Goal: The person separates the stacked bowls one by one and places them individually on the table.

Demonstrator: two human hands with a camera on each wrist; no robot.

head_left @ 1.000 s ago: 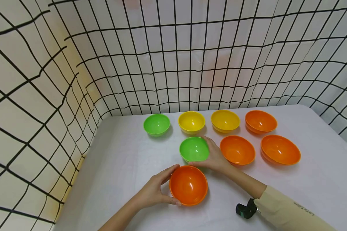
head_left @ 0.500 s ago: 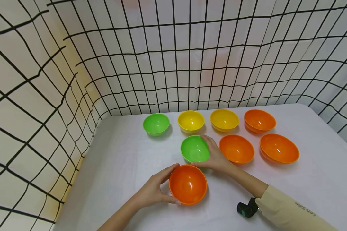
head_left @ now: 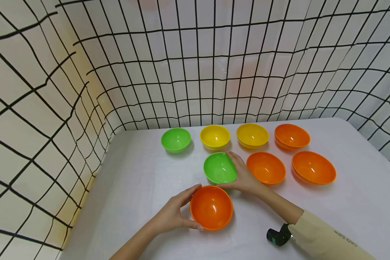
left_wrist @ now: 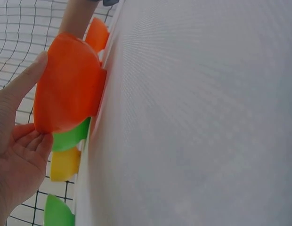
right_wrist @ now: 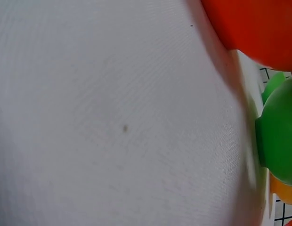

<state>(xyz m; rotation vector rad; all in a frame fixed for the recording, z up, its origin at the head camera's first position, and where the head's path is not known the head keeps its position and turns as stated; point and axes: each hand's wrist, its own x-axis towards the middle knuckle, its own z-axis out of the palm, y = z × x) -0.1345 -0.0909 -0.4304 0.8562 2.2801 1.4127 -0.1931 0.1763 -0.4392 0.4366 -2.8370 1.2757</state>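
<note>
Close to the person in the head view, an orange bowl (head_left: 212,208) stands upright on the white table. The left hand (head_left: 173,213) grips its left side, thumb at the near rim and fingertips at the far rim. Just beyond it is a green bowl (head_left: 217,168), held by the right hand (head_left: 243,177) with fingers at the far rim and thumb at the near one. In the left wrist view the orange bowl (left_wrist: 68,87) shows side-on between thumb and fingers (left_wrist: 35,141). The right wrist view shows the green bowl (right_wrist: 280,134) past the orange bowl (right_wrist: 259,30); the right hand is mostly out of frame.
A back row holds a green bowl (head_left: 176,140), two yellow bowls (head_left: 215,137) (head_left: 252,135) and an orange bowl (head_left: 292,137). Two more orange bowls (head_left: 265,168) (head_left: 313,168) stand right of the right hand. Black-gridded white sheeting (head_left: 211,72) surrounds the table (head_left: 126,187).
The right hand and the green bowl have shifted very slightly to the right. The left hand and its orange bowl stay in place.
</note>
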